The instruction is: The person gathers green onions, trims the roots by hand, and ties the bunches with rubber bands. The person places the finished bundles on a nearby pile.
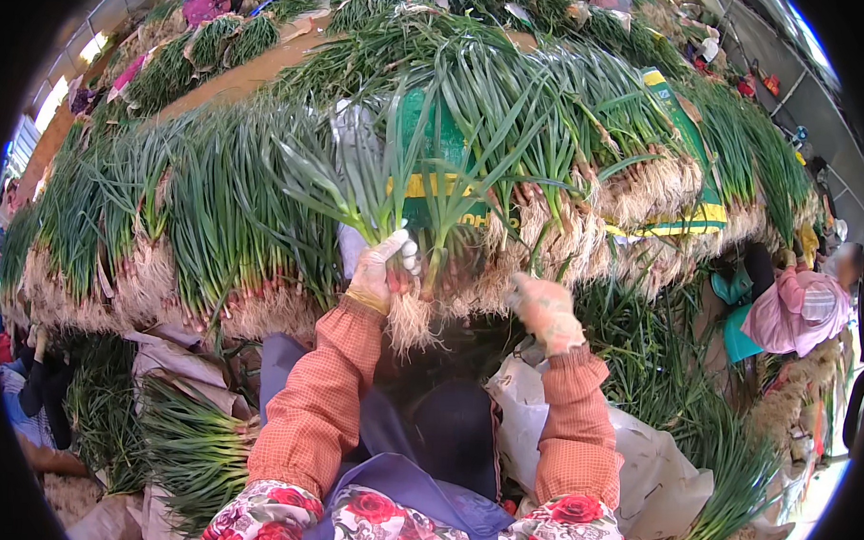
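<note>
My left hand [383,265], in a pale glove, is closed around a small bunch of green onions [378,209]. Their leaves fan upward, and the pale roots [410,319] hang below my fist. Just right of that bunch, another green onion [438,256] stands upright with reddish lower stems and some blur; whether my fingers hold it too, I cannot tell. My right hand [547,310], also gloved, is blurred by motion in front of the piled roots [507,272]. Its fingers look curled, but whether anything is in them is unclear.
A long row of green onions [220,212] with roots toward me curves across the front. Beneath part of it lies a green and yellow sack [426,138] bearing writing. Loose onions [198,440] lie at lower left. A person in pink [802,304] sits at right.
</note>
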A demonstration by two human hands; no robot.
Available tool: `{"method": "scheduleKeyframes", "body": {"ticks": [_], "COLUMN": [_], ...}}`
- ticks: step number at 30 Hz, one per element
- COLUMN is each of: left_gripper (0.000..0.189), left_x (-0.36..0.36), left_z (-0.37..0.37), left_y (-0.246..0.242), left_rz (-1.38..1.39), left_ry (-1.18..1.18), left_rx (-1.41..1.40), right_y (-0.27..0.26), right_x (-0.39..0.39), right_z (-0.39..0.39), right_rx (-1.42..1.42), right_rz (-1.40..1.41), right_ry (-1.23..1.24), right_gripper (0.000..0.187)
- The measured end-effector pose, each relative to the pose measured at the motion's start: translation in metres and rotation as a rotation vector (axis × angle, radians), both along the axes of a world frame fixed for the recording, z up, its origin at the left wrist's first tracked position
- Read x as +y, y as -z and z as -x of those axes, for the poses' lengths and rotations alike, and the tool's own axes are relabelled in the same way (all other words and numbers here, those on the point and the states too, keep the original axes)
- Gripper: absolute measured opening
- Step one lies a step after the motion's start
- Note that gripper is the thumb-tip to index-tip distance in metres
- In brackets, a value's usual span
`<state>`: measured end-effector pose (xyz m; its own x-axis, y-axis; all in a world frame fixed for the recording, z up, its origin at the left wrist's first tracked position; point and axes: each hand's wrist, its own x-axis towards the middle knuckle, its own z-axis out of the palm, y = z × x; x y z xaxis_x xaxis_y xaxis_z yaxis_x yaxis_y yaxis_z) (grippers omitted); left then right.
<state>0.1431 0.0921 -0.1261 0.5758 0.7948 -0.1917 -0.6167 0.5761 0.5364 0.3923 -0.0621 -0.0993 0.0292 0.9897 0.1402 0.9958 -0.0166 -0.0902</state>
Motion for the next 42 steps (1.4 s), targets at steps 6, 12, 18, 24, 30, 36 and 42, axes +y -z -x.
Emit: {"method": "scheduleKeyframes", "body": {"ticks": [6,12,18,24,30,36,42], "left_gripper": [0.045,0.035,0.028,0.03,0.02,0.033,0.042], "left_x": [-0.017,-0.02,-0.017,-0.03,-0.034,-0.036,-0.021], "left_z": [-0.026,-0.007,-0.009,-0.016,-0.009,-0.009,-0.012], "left_y": [-0.015,-0.037,-0.015,-0.03,-0.034,-0.048,-0.083], "left_rz": [0.012,-0.161,-0.172,-0.275,-0.411,-0.303,-0.3], "left_ry": [0.105,0.059,0.264,0.277,0.436,0.36,-0.168], "left_rx": [-0.082,0.218,0.389,0.389,0.508,0.552,0.016], "right_y": [0.002,0.03,0.015,0.007,-0.012,0.007,0.048], "right_x": [0.017,0.031,0.025,0.042,0.049,0.04,-0.001], "right_z": [0.101,0.069,0.075,0.05,0.09,0.048,-0.016], "right_rx": [1.32,1.62,0.898,1.12,1.479,0.832,0.46], "right_rz": [0.189,-0.036,-0.01,-0.312,0.152,-0.716,-0.096], "right_ry": [0.236,0.097,0.21,0.198,0.194,-0.084,-0.134], "right_gripper": [0.043,0.028,0.028,0.028,0.016,0.021,0.029]}}
